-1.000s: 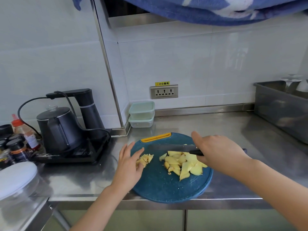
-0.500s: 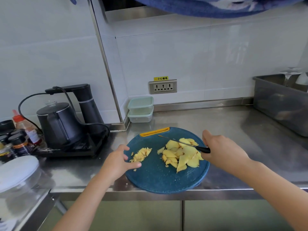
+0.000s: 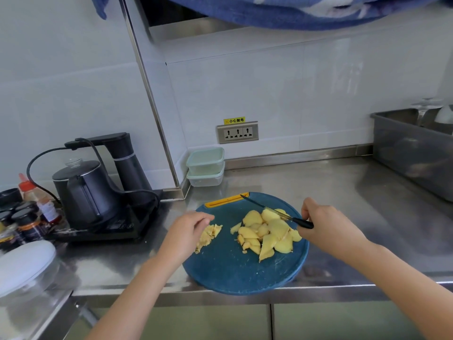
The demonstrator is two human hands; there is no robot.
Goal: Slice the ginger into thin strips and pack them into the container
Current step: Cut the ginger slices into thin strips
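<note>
The knife (image 3: 264, 207) has swung from flat across the board (image 3: 232, 271) to a slant, tip toward upper left, above the slices (image 3: 267, 231). The right hand (image 3: 328, 224) grips its handle, nearest those slices. The left hand (image 3: 188, 231) curls over the strips (image 3: 208, 236) at centre-left; whether it is pinching them I cannot tell. Two stacked containers (image 3: 206, 166) behind the board look empty.

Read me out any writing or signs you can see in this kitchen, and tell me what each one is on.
"小心触电": on the yellow sticker on the wall tile, just above the socket panel.
Labels on the jars at the far left: too blurred to read.
Markings on the kettle base: too small to read.
No other writing shows.
</note>
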